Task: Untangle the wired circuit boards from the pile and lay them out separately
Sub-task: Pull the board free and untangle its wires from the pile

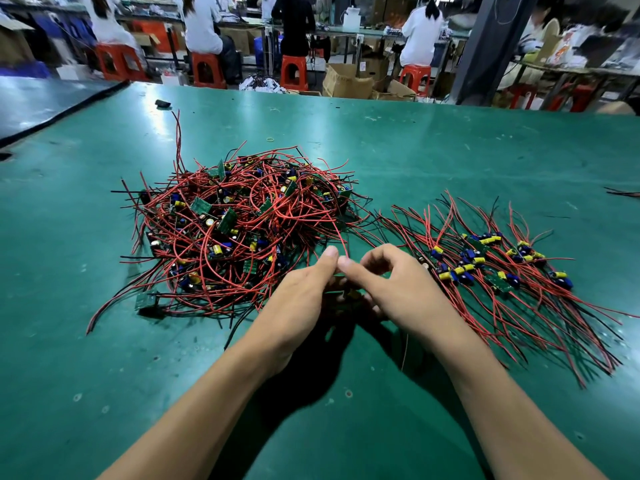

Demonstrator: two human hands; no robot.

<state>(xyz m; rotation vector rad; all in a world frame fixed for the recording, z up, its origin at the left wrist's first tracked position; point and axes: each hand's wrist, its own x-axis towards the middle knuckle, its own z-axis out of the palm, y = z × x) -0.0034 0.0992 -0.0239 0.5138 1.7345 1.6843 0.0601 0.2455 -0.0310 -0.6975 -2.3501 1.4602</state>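
A tangled pile [239,223] of small green circuit boards with red and black wires lies left of centre on the green table. To the right, several boards [491,261] lie spread out side by side with their wires fanned toward me. Between the two groups, my left hand [301,292] and my right hand [394,285] meet over one circuit board [341,294], mostly hidden under the fingers. Both hands curl their fingers around it. A red wire [341,237] rises from between my fingertips back toward the pile.
The green table [415,150] stretches far ahead. A small black object [162,104] lies near its far left edge, and a yellow rubber band [270,138] behind the pile. Loose wires [623,193] poke in at the right edge. People sit on orange stools at benches beyond.
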